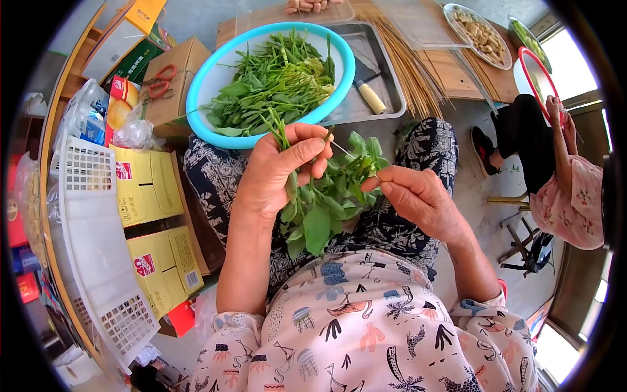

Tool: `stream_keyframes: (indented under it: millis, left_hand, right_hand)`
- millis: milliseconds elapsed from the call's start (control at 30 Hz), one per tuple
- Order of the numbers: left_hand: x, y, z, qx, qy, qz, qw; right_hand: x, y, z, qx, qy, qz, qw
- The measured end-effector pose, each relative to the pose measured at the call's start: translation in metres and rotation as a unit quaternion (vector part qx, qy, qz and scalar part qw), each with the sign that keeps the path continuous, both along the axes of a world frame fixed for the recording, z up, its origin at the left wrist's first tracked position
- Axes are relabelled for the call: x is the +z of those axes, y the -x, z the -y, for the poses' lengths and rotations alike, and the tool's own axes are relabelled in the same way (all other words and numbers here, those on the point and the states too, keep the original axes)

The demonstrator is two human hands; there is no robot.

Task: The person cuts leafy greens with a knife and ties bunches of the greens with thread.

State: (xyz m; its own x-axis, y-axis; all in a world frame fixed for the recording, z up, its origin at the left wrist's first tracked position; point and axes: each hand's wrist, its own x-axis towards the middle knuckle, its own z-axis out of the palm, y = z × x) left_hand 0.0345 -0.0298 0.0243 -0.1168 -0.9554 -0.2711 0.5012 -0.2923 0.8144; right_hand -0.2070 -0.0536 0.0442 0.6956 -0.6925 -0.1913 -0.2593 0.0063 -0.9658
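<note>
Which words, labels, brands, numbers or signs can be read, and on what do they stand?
"青岛啤酒", slightly blurred: green cardboard box.
Too small to read: red labels on two yellow cardboard boxes.
Too small: print on the orange-and-white box and red-and-yellow box.

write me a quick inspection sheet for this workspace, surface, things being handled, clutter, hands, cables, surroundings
Surface: wooden table, bearing a metal tray and a bundle of sticks.
Job's things: leafy greens held over the lap, a thin stick at them; more cut greens in a blue-rimmed basin.
Clutter: yellow boxes, white plastic crate, red-handled scissors on a cardboard box.
Hands: left hand grips the bunch; right hand has thumb and finger pinched at it.
Cables: nothing seen.
Surroundings: another person at right; someone else's hands at the top edge.
</note>
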Motion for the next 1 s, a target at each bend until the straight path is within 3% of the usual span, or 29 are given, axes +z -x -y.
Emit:
stream_keyframes:
  millis: [467,833,1000]
  left_hand:
    - [-0.002,-0.005,0.0,0.02,-0.004,-0.008,1.0]
    - [0.007,-0.007,0.002,-0.014,0.02,0.089,0.996]
    - [0.005,-0.007,0.002,-0.025,0.005,0.042,0.999]
  right_hand:
    - [0.001,0.002,-0.001,0.006,-0.014,-0.01,1.0]
    - [0.005,0.006,0.001,0.024,-0.003,-0.023,0.999]
    - [0.004,0.006,0.0,0.015,-0.041,-0.001,0.999]
